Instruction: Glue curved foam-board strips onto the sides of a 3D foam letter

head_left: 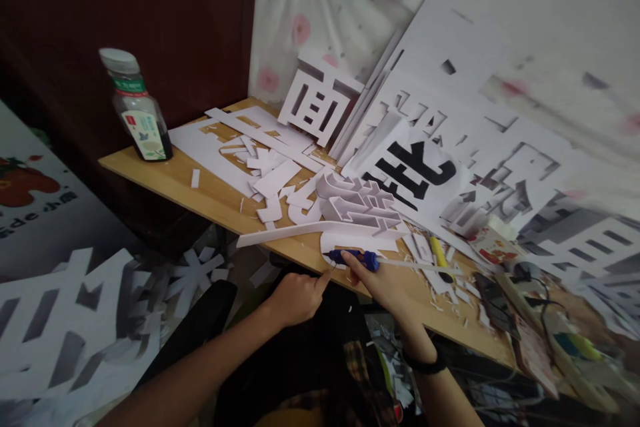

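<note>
My right hand (380, 283) is wrapped round a blue glue gun (369, 259), with a pale glue stick (413, 265) running out of its back end to the right. The nozzle points left. My left hand (297, 297) is closed, its index finger reaching up to the nozzle tip; anything pinched there is too small to make out. Just beyond the gun, a white raised character with upright walls (357, 203) lies at the table edge. A long white strip (280, 234) stretches left from it.
White offcuts (273, 177) litter the wooden table (185, 190). A dark-filled bottle (143, 117) stands at the left corner. Cut-out boards (440, 67) lean on the wall beside a finished white character (319, 103). A yellow-handled tool (438, 253) and a phone (495, 303) lie right.
</note>
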Available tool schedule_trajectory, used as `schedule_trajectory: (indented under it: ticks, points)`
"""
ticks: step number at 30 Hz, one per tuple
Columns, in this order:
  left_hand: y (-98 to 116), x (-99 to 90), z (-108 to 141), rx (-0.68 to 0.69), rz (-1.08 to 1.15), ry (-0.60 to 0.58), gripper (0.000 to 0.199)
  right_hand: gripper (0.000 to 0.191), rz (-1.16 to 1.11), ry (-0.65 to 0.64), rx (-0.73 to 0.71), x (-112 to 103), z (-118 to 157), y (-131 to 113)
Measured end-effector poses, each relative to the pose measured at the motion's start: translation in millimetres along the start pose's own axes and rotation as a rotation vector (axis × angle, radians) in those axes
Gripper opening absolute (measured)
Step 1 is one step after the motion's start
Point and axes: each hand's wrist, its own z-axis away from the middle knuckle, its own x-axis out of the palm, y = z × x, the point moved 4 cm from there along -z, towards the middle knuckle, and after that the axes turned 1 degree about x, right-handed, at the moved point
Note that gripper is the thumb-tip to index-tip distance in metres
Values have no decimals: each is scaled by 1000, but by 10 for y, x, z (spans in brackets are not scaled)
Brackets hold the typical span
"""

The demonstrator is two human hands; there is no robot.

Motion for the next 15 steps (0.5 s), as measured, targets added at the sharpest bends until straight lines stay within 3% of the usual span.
schedule_trajectory:
  ticks: [15]
  points:
    - [2, -41, -4, -11, 10, -3, 52, 48, 69, 54, 17, -54, 56, -18]
